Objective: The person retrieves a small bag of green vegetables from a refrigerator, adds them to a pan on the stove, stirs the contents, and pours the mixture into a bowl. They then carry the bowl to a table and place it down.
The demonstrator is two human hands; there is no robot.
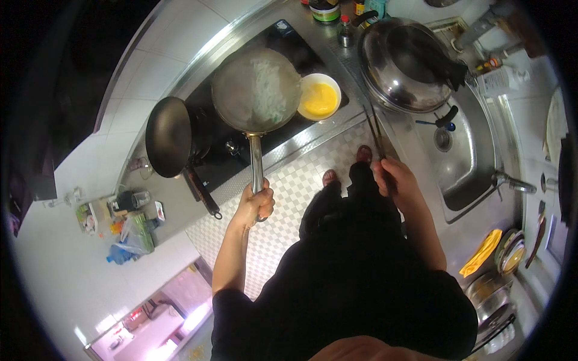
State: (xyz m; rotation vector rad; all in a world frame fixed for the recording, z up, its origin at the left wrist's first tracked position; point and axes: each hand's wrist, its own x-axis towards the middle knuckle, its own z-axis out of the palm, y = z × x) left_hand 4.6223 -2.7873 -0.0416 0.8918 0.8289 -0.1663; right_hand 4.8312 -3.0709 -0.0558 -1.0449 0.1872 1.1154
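Observation:
My left hand is closed around the metal handle of a frying pan, which is over the black cooktop. Pale, whitish matter with a little green lies in the pan's right half, looking hazy. Close by the pan's right rim, a white bowl holds yellow liquid that looks like beaten egg. In my right hand is a pair of long, dark chopsticks, their tips pointing away from me near the counter's edge, apart from both pan and bowl.
A dark wok with a long handle sits at the cooktop's left. At the right stand a large lidded metal pan and a steel sink. Sauce bottles are at the back. A yellow cloth and stacked dishes lie at the lower right.

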